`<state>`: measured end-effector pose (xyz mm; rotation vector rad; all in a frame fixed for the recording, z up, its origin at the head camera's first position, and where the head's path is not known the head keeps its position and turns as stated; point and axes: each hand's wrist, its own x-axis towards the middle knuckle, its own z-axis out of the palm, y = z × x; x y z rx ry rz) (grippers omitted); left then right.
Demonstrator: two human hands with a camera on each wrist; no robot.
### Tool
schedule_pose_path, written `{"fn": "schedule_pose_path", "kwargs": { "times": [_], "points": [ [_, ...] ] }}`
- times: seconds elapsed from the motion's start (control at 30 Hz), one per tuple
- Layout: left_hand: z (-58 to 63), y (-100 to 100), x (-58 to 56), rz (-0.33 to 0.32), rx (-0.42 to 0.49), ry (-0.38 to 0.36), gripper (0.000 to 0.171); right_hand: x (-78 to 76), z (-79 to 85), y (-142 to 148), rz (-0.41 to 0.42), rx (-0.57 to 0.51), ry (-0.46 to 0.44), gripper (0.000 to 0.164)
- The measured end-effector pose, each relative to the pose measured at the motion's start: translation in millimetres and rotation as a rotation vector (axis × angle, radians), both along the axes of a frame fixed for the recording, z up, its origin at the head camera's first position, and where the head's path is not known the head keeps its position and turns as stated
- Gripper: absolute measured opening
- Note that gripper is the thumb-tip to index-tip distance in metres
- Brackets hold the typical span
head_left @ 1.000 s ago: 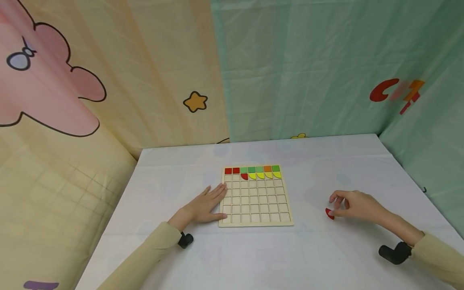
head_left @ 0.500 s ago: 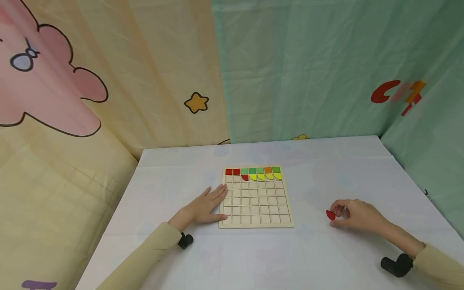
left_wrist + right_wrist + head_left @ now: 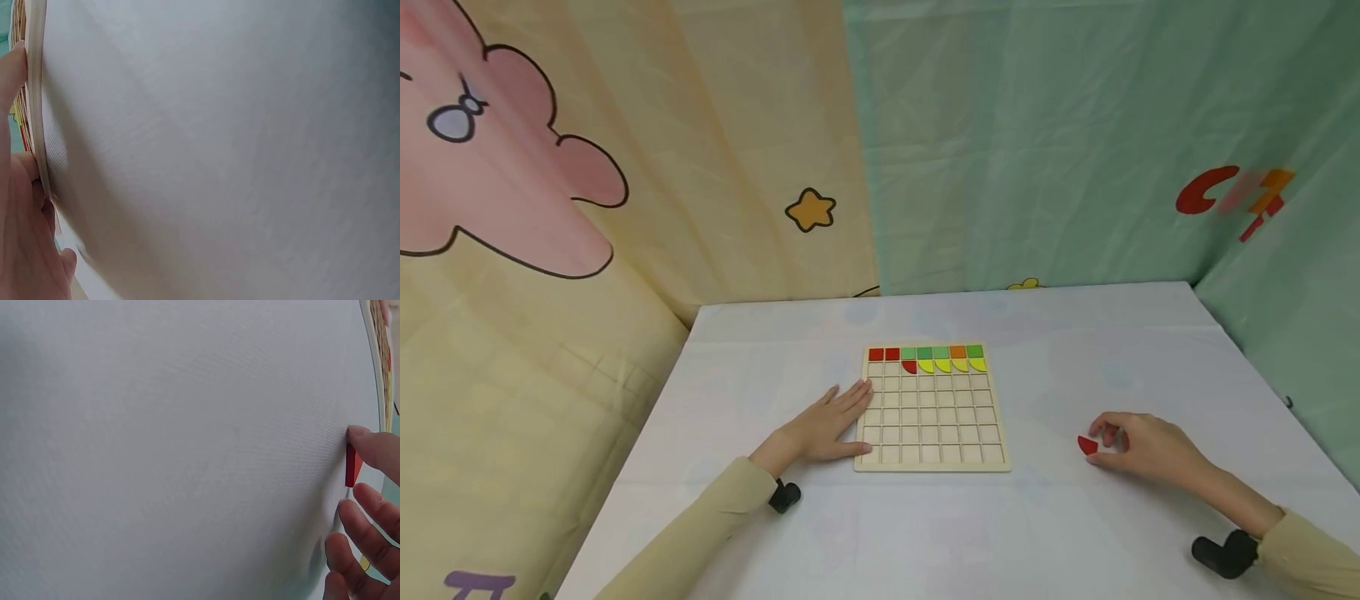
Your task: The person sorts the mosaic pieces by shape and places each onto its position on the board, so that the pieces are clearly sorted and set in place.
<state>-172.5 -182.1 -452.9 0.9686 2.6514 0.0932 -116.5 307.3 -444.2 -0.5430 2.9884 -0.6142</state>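
A square wooden grid board (image 3: 932, 468) lies on the white table. Its top row has red, green and orange squares; below sit one red quarter-circle and several yellow arc pieces. My left hand (image 3: 822, 427) rests with spread fingers on the board's left edge, the thumb near its lower corner. Off to the right, my right hand (image 3: 1150, 447) pinches a loose red quarter-circle piece (image 3: 1087, 446) between thumb and index finger, low over the table. In the right wrist view, the thumb covers one end of this red piece (image 3: 350, 464), and the index fingertip is at the other.
The white table (image 3: 895, 542) reaches back to a yellow and green printed curtain (image 3: 1037, 150). Black wrist cameras sit below the left wrist (image 3: 786, 497) and the right wrist (image 3: 1225, 554). Most lower cells of the board are bare wood.
My right hand has lowered slightly toward me, and its fingers have moved from above the red piece to either side of it. The left hand has stayed on the board.
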Motion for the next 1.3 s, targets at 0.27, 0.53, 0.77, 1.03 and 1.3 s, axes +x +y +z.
{"fn": "schedule_pose_path", "kwargs": {
  "times": [0.27, 0.53, 0.77, 1.03, 1.3],
  "points": [
    [-0.7, 1, -0.7, 0.011, -0.023, 0.004, 0.092, 0.5, 2.5, 3, 0.022, 0.034, -0.008, 0.025],
    [2.3, 2, 0.8, -0.003, -0.016, 0.000, 0.092, 0.8, 1.0, 4, 0.026, 0.025, 0.044, 0.023],
    [1.8, 2, -1.4, 0.008, -0.039, -0.001, 0.093, 0.3, 3.4, 0, 0.024, 0.014, 0.034, 0.022],
    [2.2, 3, 1.1, 0.003, -0.017, -0.007, 0.093, -4.2, 4.7, -5, 0.017, 0.016, 0.051, 0.022],
    [5.1, 2, 0.7, 0.008, -0.023, -0.005, 0.092, -18.3, 10.7, -24, 0.002, -0.007, 0.067, 0.021]
  ]
}}
